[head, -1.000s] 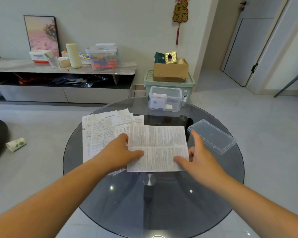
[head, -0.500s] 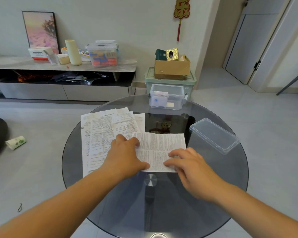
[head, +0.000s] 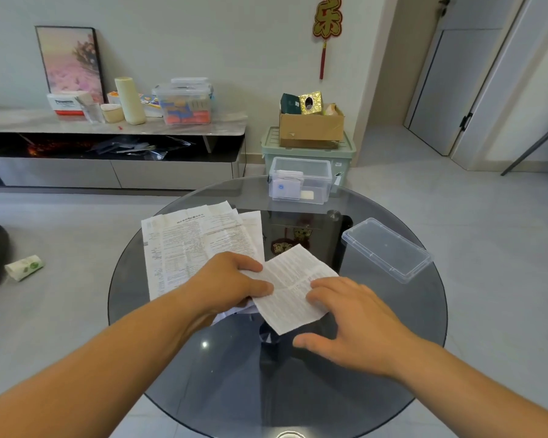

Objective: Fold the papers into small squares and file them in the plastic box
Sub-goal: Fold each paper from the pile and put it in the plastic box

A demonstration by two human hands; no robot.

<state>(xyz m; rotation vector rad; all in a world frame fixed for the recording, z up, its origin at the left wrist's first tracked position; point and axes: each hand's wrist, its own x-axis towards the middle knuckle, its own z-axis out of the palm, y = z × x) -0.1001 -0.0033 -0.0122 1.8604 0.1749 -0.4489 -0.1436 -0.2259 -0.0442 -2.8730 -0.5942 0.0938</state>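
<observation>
Several unfolded papers are fanned in a stack (head: 190,245) left of centre on the glass table (head: 329,390); the stack's near right corner is covered by the left hand (head: 231,286). The left end of the sheet (head: 293,289) is pinched by that hand, thumb on top and fingers curled under.

Sheet is held at table centre, between the hands. It looks part-folded, with one cross crease visible. Flat on the glass or slightly lifted: cannot be told. Its long axis is skewed, far-right to near-left, so no edge is squared to the body.

Box (head: 299,180) is set at the far edge, straight beyond the sheet. It is open, with a few folded pieces stood at its left end.

Right hand (head: 351,317): fingertips are bent down onto the sheet's right part, close together. Thumb is splayed wide, off the paper; nothing is gripped. Lid (head: 386,248) is parked further right, apart from the box.

Next fold is judged to run across the long axis, so squaring first is advised. Both hands are equally near; the right looks better placed for creasing.
</observation>
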